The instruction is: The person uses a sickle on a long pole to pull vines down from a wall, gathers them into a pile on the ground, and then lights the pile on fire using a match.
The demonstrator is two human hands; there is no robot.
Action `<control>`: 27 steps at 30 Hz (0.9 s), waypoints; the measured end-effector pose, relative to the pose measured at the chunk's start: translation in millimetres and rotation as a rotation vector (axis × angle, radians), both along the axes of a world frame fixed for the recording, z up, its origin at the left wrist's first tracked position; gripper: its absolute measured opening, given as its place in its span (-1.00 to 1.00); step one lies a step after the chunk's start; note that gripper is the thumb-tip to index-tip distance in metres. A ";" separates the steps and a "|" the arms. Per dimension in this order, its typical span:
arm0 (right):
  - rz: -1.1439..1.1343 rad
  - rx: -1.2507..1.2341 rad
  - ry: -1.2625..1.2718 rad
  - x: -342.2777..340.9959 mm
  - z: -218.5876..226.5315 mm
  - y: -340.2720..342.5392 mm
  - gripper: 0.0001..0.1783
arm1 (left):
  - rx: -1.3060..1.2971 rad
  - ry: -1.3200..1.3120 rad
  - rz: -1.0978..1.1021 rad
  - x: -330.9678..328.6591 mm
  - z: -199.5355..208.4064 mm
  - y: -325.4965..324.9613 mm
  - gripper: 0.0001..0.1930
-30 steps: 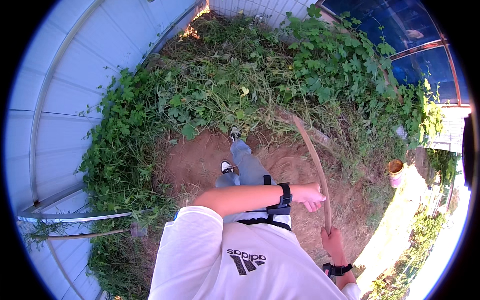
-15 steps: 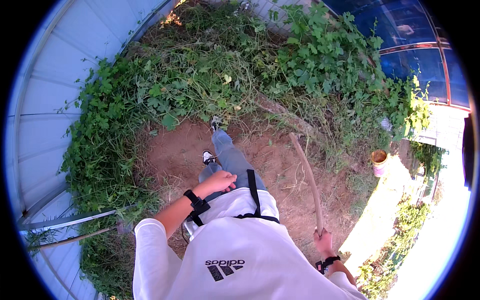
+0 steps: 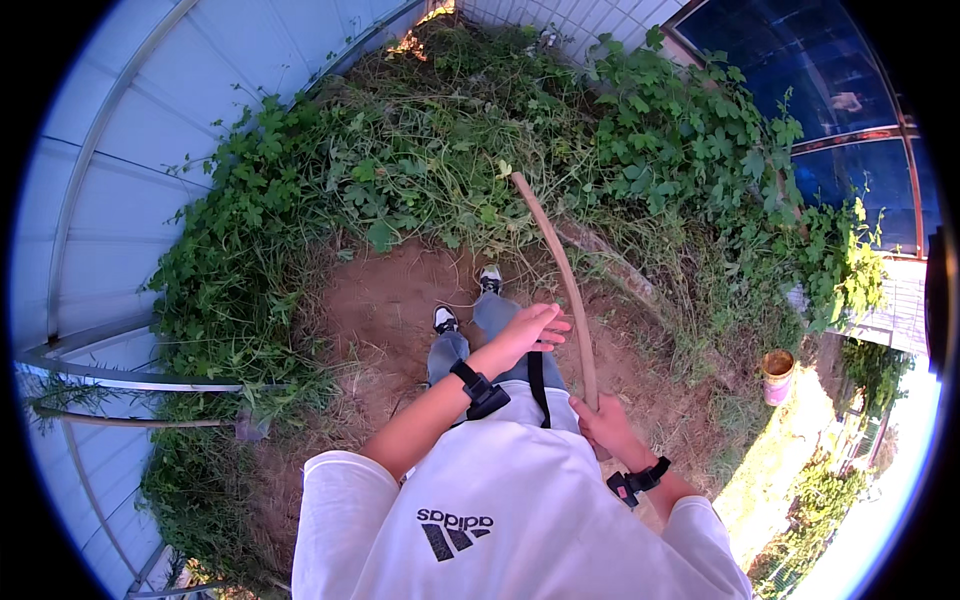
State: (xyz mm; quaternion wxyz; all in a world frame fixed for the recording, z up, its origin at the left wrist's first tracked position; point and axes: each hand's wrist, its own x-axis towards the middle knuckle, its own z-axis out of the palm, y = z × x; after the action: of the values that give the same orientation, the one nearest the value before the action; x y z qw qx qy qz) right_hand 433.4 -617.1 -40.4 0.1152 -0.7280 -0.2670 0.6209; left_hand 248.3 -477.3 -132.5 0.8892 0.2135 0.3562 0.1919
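Observation:
A long curved wooden handle (image 3: 556, 262) rises from in front of my waist up toward the weeds. My right hand (image 3: 598, 418) is closed around its lower end. My left hand (image 3: 530, 328) is open, fingers spread, right beside the shaft at mid-length, fingertips close to it; whether they touch is unclear. The tool's head is hidden in the green growth at the far end. Both wrists wear black bands. My feet (image 3: 465, 300) stand on a patch of bare brown soil (image 3: 385, 320).
Thick green weeds and dry grass (image 3: 420, 160) ring the soil patch. A white corrugated wall (image 3: 110, 200) with metal rails curves along the left. An orange bucket (image 3: 777, 375) stands at the right near a sunlit path. Blue panels lie at the upper right.
The handle has swung up and left to the middle. My left hand has moved from my left side across to the shaft. My right hand has risen, still gripping the lower end.

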 end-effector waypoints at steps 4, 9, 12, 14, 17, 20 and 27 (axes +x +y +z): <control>-0.401 -0.183 0.457 -8.3 9.6 48.5 -0.56 | -0.004 0.076 0.050 -21.5 10.8 8.0 -0.59; -0.245 0.050 0.420 -1.7 -7.5 101.0 -0.61 | 0.028 0.255 0.060 -51.1 4.7 -5.1 -0.68; -0.116 0.335 0.364 2.0 8.1 142.2 -0.61 | -0.023 0.333 0.083 -72.1 3.4 -15.4 -0.68; -0.121 0.495 0.305 3.3 9.9 171.2 -0.66 | -0.087 0.372 0.122 -86.0 1.3 -18.4 -0.68; -0.087 0.670 0.184 12.2 0.2 215.3 -0.68 | -0.096 0.476 0.195 -101.0 -8.2 -21.6 -0.69; -0.064 0.722 -0.098 39.7 -38.8 240.6 -0.64 | -0.025 0.557 0.225 -113.7 -19.7 -23.2 -0.71; 0.244 0.550 -0.681 109.2 -124.1 167.0 -0.49 | 0.070 0.741 0.277 -153.8 -45.9 -55.3 -0.73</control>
State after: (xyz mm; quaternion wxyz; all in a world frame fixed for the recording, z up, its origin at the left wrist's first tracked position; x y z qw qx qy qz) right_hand 542.5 -450.1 -164.6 0.1358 -0.7963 -0.5284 0.2611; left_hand 94.5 -532.6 -178.4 0.6584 0.2482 0.6716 0.2320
